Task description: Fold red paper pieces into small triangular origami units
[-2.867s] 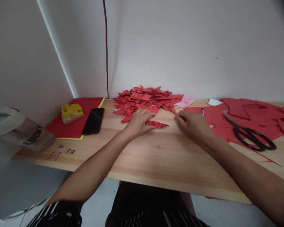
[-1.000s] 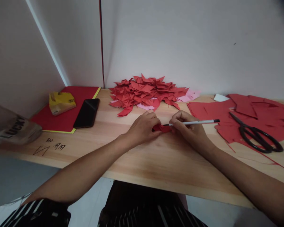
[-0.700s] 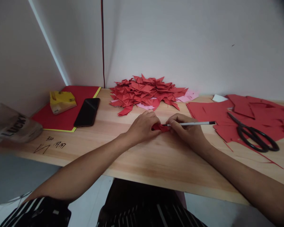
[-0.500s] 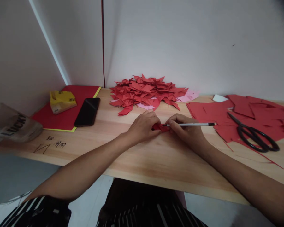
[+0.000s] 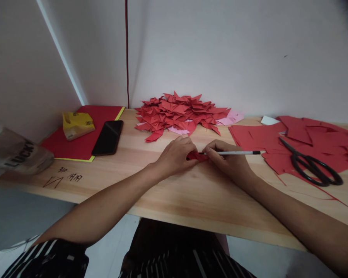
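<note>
Above the middle of the desk, my left hand is closed on a small folded piece of red paper, mostly covered by the fingers. My right hand pinches a thin white pen with a black end, held nearly level. Its dark tip points left and meets the red paper; whether it goes inside a fold I cannot tell. Just beyond both hands lies a heap of folded red paper pieces, with a few pink ones among them.
At right, black-handled scissors lie on red paper sheets, near thin offcuts. At left are a phone, a yellow packet on a red folder, and a bag marked LUCKY. A wall stands behind the desk.
The pen has slid slightly left, toward the red paper, so less of it sticks out behind my right hand. Both hands stay in nearly the same place.
</note>
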A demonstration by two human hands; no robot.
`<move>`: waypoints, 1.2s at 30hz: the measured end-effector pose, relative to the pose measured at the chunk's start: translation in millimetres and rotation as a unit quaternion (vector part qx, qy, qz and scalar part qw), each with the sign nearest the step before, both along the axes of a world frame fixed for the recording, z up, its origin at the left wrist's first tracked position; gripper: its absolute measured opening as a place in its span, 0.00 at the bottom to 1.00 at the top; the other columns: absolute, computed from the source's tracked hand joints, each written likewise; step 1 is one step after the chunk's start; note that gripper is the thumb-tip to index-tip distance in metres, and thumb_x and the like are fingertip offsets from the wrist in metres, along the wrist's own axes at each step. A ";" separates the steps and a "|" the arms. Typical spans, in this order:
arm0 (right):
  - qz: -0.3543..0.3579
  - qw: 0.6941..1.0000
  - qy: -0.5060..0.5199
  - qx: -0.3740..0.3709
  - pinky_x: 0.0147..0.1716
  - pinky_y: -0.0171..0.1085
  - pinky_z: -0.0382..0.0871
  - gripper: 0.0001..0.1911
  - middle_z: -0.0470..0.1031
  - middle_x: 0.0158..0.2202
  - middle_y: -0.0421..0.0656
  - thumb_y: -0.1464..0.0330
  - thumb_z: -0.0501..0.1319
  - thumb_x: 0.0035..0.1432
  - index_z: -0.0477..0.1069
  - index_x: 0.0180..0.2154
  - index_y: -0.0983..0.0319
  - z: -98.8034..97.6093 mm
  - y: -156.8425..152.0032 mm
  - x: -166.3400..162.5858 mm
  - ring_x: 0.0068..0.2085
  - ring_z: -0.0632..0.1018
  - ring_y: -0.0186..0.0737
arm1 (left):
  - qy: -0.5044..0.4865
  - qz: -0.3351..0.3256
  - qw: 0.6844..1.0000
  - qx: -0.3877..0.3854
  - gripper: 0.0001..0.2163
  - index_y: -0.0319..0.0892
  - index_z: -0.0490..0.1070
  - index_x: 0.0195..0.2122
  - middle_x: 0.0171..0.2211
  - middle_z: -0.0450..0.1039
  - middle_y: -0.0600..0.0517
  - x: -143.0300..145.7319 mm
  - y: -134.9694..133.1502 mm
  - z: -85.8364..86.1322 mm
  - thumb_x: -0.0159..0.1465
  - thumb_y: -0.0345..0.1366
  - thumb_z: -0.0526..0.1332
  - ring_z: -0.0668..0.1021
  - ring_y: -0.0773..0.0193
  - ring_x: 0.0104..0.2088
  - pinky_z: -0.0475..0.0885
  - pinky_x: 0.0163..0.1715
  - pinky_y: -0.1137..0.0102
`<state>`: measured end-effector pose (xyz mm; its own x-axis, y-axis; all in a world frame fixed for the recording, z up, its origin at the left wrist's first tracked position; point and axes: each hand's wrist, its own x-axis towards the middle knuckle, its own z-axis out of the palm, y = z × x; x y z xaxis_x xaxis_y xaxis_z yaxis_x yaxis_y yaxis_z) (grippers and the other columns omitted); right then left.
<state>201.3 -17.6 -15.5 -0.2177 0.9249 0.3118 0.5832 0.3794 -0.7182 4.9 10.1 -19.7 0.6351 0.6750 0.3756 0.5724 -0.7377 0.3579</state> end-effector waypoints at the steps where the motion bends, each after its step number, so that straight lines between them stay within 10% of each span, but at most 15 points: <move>1: 0.001 1.000 0.001 -0.001 0.25 0.34 0.60 0.07 0.71 0.23 0.38 0.69 0.58 0.58 0.70 0.28 0.60 0.1 -0.1 0.1 0.25 0.68 0.33 | 0.000 0.000 1.000 0.000 0.10 0.40 0.68 0.29 0.33 0.71 0.48 0.0 -0.1 0.2 0.63 0.41 0.63 0.71 0.59 0.38 0.68 0.39 0.64; 36: 0.006 1.000 -0.002 -0.002 0.24 0.34 0.58 0.08 0.72 0.24 0.39 0.68 0.57 0.59 0.68 0.27 0.60 0.8 -1.0 -1.5 0.25 0.68 0.34 | -0.002 0.001 1.000 -0.001 0.10 0.41 0.68 0.28 0.33 0.71 0.49 0.2 0.6 -0.2 0.63 0.41 0.62 0.71 0.59 0.38 0.68 0.40 0.63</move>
<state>199.7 -18.5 -14.7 -0.2300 0.9233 0.3075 0.5821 0.3838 -0.7169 5.0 10.7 -19.9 0.6324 0.6769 0.3767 0.5720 -0.7360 0.3622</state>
